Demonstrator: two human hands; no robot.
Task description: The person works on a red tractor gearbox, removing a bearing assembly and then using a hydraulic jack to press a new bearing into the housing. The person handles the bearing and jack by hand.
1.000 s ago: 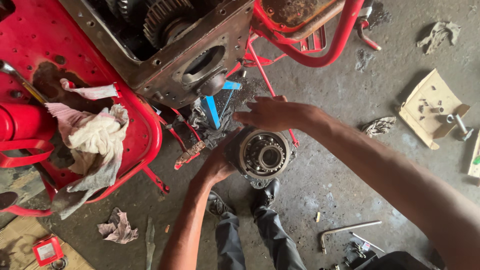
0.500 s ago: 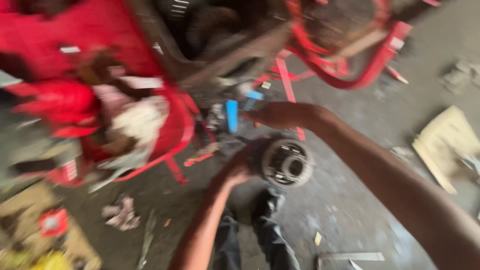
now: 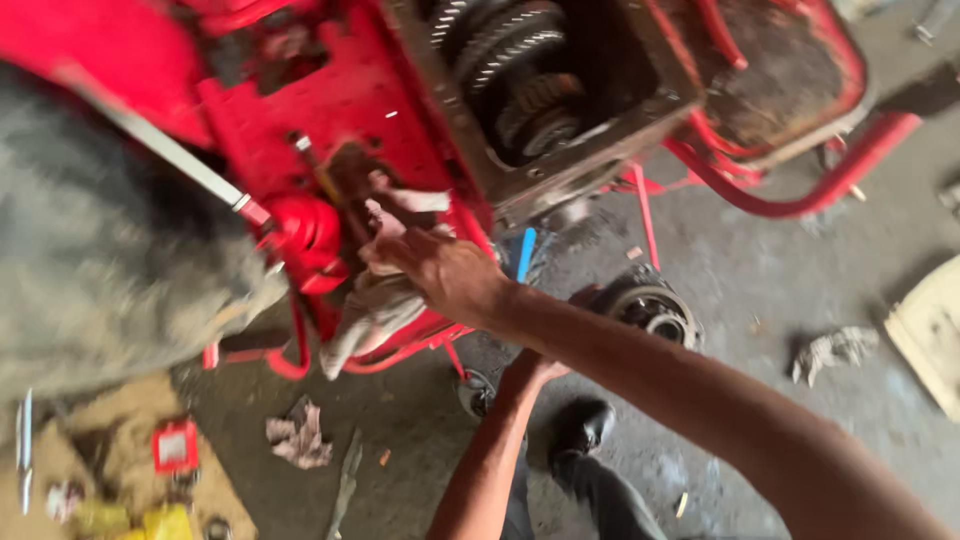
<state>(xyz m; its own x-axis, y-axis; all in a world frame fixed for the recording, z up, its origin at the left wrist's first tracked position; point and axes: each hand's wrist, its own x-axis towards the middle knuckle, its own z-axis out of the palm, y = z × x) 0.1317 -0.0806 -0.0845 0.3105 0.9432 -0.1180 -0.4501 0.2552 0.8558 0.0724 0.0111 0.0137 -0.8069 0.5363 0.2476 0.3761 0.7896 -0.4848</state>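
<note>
My right hand (image 3: 445, 272) reaches across to the red machine frame (image 3: 340, 110), and its fingers pinch a dirty white rag (image 3: 372, 310) that hangs over the frame's edge. My right forearm largely covers my left hand (image 3: 530, 372), which lies low beside a round metal bearing housing (image 3: 655, 312) on the floor. Whether the left hand grips that housing is hidden. Above, an open gearbox (image 3: 530, 90) shows several gears.
A grey tyre (image 3: 110, 270) fills the left. Red tube legs (image 3: 800, 200) stand at the right, and a blue-handled tool (image 3: 526, 255) lies under the gearbox. Rags (image 3: 300, 438), (image 3: 835, 350), a cardboard piece (image 3: 930, 330), small boxes and my shoes (image 3: 580, 425) are on the concrete floor.
My right hand left the round housing and moved up-left to the rag on the red frame. The camera swung left. The left hand stayed low by the housing.
</note>
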